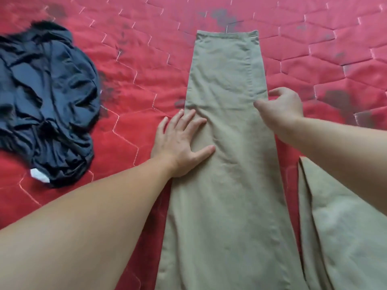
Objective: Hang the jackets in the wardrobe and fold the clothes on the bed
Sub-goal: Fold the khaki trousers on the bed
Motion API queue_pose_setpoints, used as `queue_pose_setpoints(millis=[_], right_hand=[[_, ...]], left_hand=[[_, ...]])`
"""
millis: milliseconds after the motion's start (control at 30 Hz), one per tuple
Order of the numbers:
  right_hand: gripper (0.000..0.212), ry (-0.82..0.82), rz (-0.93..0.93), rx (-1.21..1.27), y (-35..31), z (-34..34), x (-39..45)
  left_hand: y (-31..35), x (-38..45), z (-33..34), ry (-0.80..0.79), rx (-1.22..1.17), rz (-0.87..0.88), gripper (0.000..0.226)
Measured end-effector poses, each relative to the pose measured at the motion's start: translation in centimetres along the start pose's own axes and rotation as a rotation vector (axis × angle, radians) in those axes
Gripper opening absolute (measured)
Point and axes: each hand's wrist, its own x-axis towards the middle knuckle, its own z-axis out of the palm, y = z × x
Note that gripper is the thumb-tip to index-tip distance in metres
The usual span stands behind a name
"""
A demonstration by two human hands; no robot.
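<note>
On the red quilted bed [146, 49], we see khaki trousers [228, 143] laid out lengthwise, their long axis running straight away from us, with the hem of the stacked legs at the far end and the wider upper part spreading toward the near edge and off to the right.

Our left hand [180, 141] lies flat with fingers spread on the trousers' left edge, partly on the cloth and partly on the bed, pressing the fabric down. Our right hand [280, 107] sits at the right edge at about the same level, just a little farther out; its fingers are curled and appear to pinch the cloth at the side seam, though the hand's back hides the fingertips.

Both hands stand at roughly mid-length, 1 on each side, so the far hem lies ahead of both and the waist lies behind them, toward us. We judge that the coming fold runs along this axis, the hem end being brought back toward the waist or the reverse, and that the right hand, already gripping, is the better placed to lift.

Well apart to the left, a crumpled dark blue garment [48, 97] waits unfolded.
</note>
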Motion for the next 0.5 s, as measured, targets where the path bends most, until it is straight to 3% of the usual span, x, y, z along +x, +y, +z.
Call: queue_pose_setpoints(millis=[67,333,433,500], right_hand=[[0.016,-0.02,0.077,0.071,-1.4,1.2,3.1],[0.037,-0.106,0.29,0.246,-5.5,3.4,12.3],[0.013,-0.123,0.234,0.318,-7.7,3.4,13.3],[0.015,-0.115,0.135,0.324,-9.1,3.3,13.0]], left_hand=[[-0.6,1.6,-0.2,0.003,0.002,0.016,0.079],[-2.1,5.2,-0.4,-0.002,-0.015,0.061,0.074],[-2.0,5.0,-0.6,-0.028,-0.011,0.064,0.074],[-2.1,5.0,-0.7,-0.032,0.002,0.052,0.075]])
